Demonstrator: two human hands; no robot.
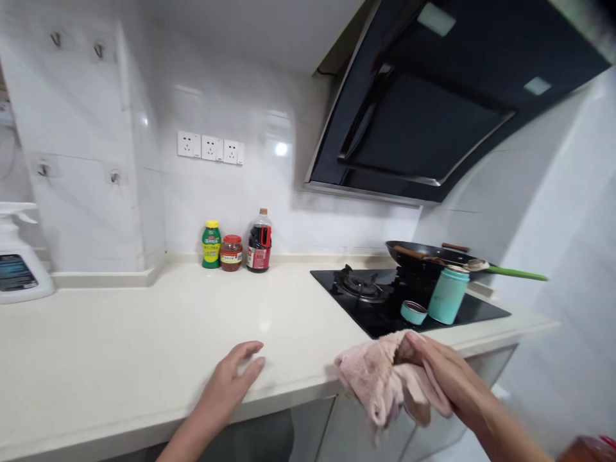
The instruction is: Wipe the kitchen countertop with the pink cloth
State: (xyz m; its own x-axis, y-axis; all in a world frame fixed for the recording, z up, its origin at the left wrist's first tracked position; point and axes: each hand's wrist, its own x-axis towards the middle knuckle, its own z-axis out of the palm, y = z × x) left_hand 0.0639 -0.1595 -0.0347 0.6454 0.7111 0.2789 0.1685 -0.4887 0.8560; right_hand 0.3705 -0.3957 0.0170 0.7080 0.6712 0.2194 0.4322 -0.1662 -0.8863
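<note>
My right hand [445,375] grips a crumpled pink cloth [380,382] at the front edge of the cream countertop [144,333], just in front of the black gas hob [380,301]. The cloth hangs partly over the counter edge. My left hand [235,378] rests flat on the countertop near its front edge, fingers spread, holding nothing.
A teal cup [447,294] and its lid [414,312] stand on the hob, with a black wok [423,255] and a green-handled utensil [517,274] behind. Three condiment bottles [235,247] stand at the back wall. A white spray bottle [19,256] is far left. A range hood [433,115] hangs overhead.
</note>
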